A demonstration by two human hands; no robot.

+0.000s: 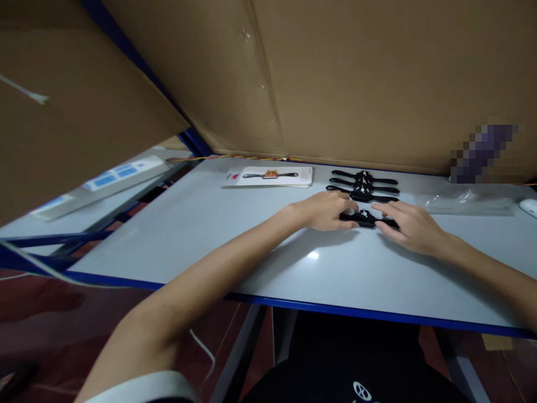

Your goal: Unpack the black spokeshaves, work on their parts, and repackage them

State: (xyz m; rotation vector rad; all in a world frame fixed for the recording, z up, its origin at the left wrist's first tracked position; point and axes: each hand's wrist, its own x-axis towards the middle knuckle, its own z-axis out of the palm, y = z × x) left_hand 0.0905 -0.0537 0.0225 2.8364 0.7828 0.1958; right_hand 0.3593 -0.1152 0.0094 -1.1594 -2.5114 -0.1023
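A black spokeshave [366, 219] lies on the grey-white tabletop, the nearest of a column of similar tools. Its left handle is between the thumb and fingers of my left hand [331, 211]. On the other side my right hand [413, 225] has its thumb and fingers around the right handle. The middle body of this tool, with light metal parts, shows between my hands. Just beyond it a row of black spokeshaves [363, 184] lies side by side, handles pointing left and right. My left fingertips come close to the nearest of these.
Printed cards [271, 177] picturing a spokeshave lie at the back left. Clear plastic bags [465, 201] are at the right, with a white rounded object [528, 207] beyond. A cardboard wall [377, 84] closes off the back. White-and-blue boxes [113, 178] sit on the neighbouring surface.
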